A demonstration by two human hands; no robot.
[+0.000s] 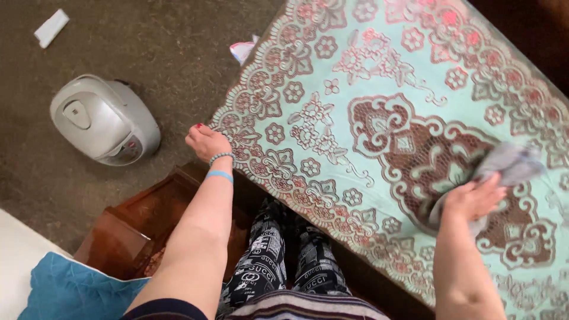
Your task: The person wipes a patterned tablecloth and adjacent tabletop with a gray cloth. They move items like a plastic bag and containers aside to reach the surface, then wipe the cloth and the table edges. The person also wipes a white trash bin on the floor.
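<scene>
A table is covered by a mint-green tablecloth (367, 89) with a brown and pink lace flower pattern. My right hand (472, 198) presses a crumpled grey cloth (511, 163) onto the patterned middle of the tablecloth. My left hand (206, 141) rests on the scalloped left edge of the tablecloth, fingers curled over it. That wrist wears a bead bracelet and a blue band. My legs in black patterned trousers stand against the table's near edge.
A white rice cooker (105, 120) sits on the brown carpet at left. A glossy wooden stool (139, 228) stands by my legs. A blue cloth (71, 290) lies at the bottom left. Small white scraps (51, 27) lie on the floor.
</scene>
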